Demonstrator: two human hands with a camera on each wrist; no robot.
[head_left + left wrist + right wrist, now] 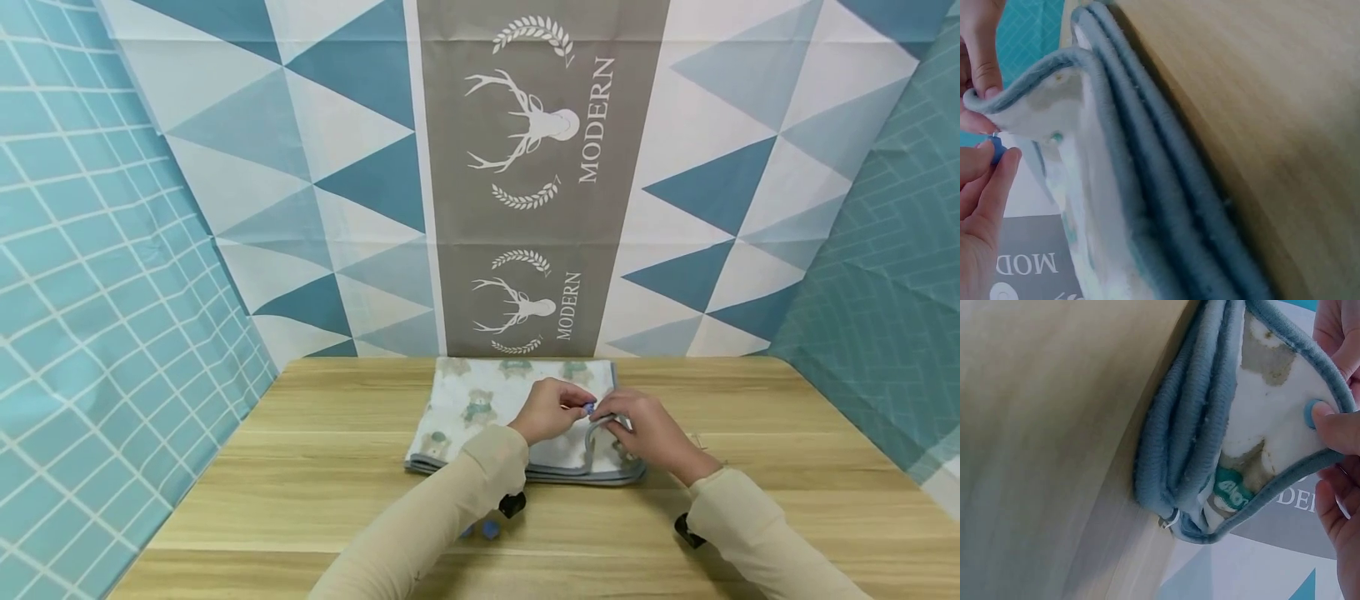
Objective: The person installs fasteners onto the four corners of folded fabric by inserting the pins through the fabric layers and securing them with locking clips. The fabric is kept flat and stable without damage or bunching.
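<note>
A folded white blanket [468, 387] with bear prints and blue-grey piping lies on the wooden table, its right front corner lifted. My left hand [551, 410] pinches a small blue fastener [997, 150] with a short metal pin at its top, close to that corner. The right hand [647, 427] grips the raised corner's piped edge between thumb and fingers. In the right wrist view, a round blue cap [1311, 414] sits against the blanket's face, partly covered by a thumb; whether it is a separate piece I cannot tell.
Two more small blue pieces, one of them a fastener [491, 529], lie on the table [315, 467] near the left forearm, one partly hidden by the sleeve. Black wrist cameras [512, 505] hang below both forearms. A patterned wall covering [360, 167] rises behind the table.
</note>
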